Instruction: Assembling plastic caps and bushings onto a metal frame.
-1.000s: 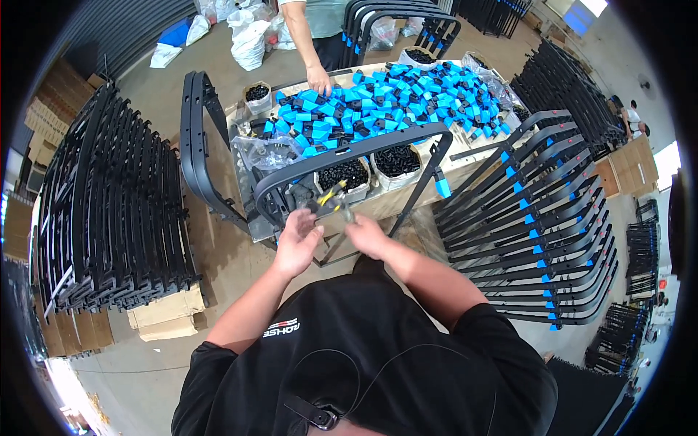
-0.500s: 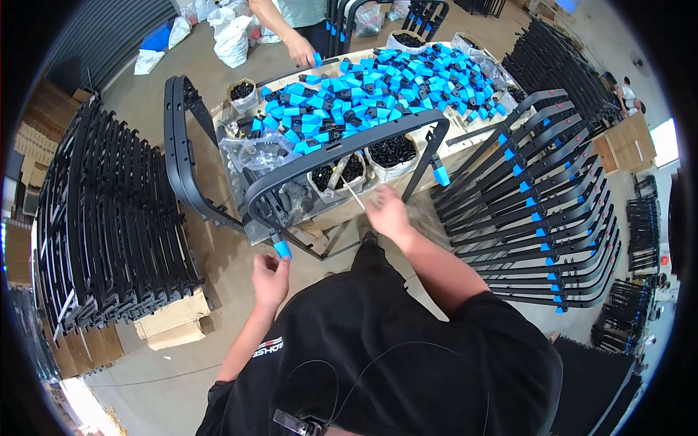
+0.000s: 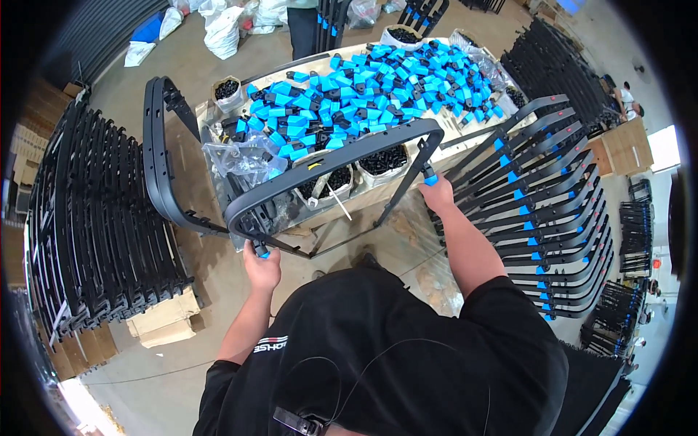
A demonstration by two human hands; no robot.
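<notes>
Your frame (image 3: 349, 154) sits before you at the near edge of the table (image 3: 456, 139), its arch reaching over the 2 white tubs (image 3: 389, 175) of black parts and its 2 ends toward you. Whether the table carries its weight, you can't tell from here. Your left hand (image 3: 263, 270) curls around the left cap (image 3: 262, 254), and your right hand (image 3: 438, 196) closes around the right cap (image 3: 430, 179); the undersides of both grips are hidden.

Expect a stiff piece: the bars look like metal, so the frame should keep its shape and be more awkward than fragile. Its weight is probably moderate, with the arch likely to tip away from you. The finish looks smooth and perhaps slightly slippery. Holding 1 end in each hand gives wide control, but for lifting, the bars just above the caps seem surer, since a cap might slide.

The frame is dark grey to black, dull in sheen, with rounded corners and small openings along its bars. The caps show bright blue against it.
</notes>
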